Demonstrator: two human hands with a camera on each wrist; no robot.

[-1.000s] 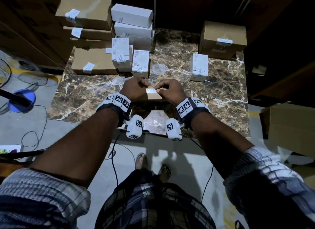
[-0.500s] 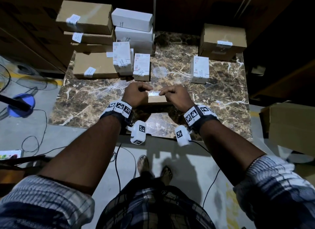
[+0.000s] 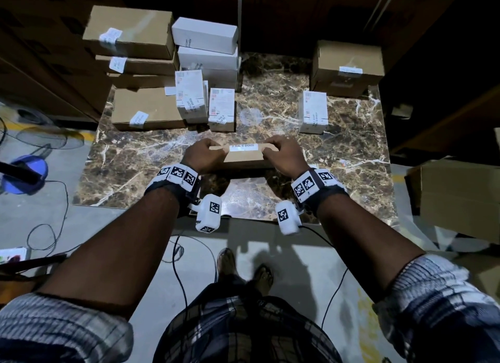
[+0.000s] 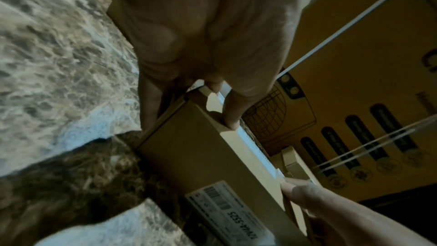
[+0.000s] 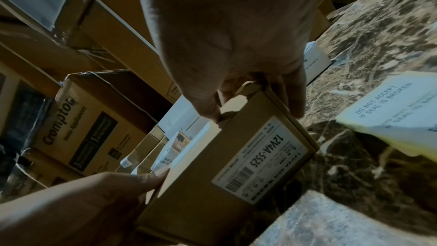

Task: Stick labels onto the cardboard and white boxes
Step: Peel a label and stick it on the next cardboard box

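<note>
A small cardboard box (image 3: pixel 244 161) stands on edge on the marble table (image 3: pixel 135 162), held between both hands. A white label (image 3: pixel 244 147) reading "IF SEAL IS BROKEN" lies along its top edge. My left hand (image 3: pixel 213 153) pinches the box's left end, thumb on the top edge (image 4: pixel 230 119). My right hand (image 3: pixel 273 151) pinches the right end, its thumb (image 5: pixel 208 111) on the same edge. The box's near face (image 5: pixel 212 184) carries a printed barcode sticker (image 5: pixel 257 162). A sheet of labels (image 5: pixel 397 111) lies on the table by the right hand.
Labelled cardboard boxes (image 3: pixel 130 35) and white boxes (image 3: pixel 205 35) are stacked at the back left, with small white boxes (image 3: pixel 220 108) in front. One white box (image 3: pixel 312 111) and a cardboard box (image 3: pixel 347 65) stand at the back right. A large carton (image 3: pixel 460 197) sits right of the table.
Both hands have slid apart from the middle of the box's top edge to its ends, and the white label between them now shows in full.
</note>
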